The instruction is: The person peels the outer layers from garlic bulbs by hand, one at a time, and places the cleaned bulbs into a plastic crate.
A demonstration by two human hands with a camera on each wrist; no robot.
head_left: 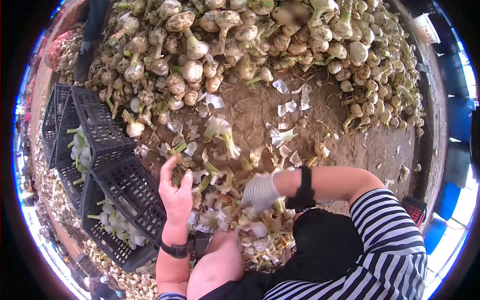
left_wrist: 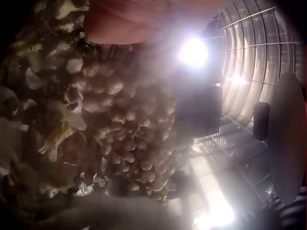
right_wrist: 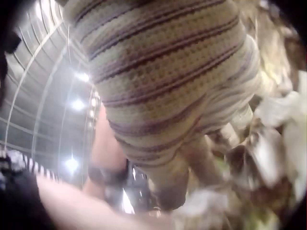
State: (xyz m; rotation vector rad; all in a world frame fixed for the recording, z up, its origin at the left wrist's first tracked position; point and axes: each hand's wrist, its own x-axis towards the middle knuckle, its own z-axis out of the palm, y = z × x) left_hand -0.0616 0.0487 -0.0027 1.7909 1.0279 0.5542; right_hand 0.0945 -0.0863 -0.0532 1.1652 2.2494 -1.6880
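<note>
My bare left hand [head_left: 176,195] is raised beside the black crates, its thumb and index finger spread apart with nothing between them. Near the index fingertip shows a cut green stem [head_left: 179,147]. My right hand [head_left: 259,192] wears a striped knit glove and is blurred, low over a heap of loose papery skins [head_left: 260,229]. In the right wrist view its gloved fingers point down into the skins; whether they hold something I cannot tell. A blurred pale garlic bulb [head_left: 217,126] with its stem appears ahead of both hands.
A large pile of dirty garlic bulbs [head_left: 192,71] spreads across the far side. Black plastic crates [head_left: 127,187] at the left contain white cleaned bulbs [head_left: 115,222] with green stems. Skin scraps [head_left: 287,107] litter the soil. A wooden edge [head_left: 434,100] runs along the right.
</note>
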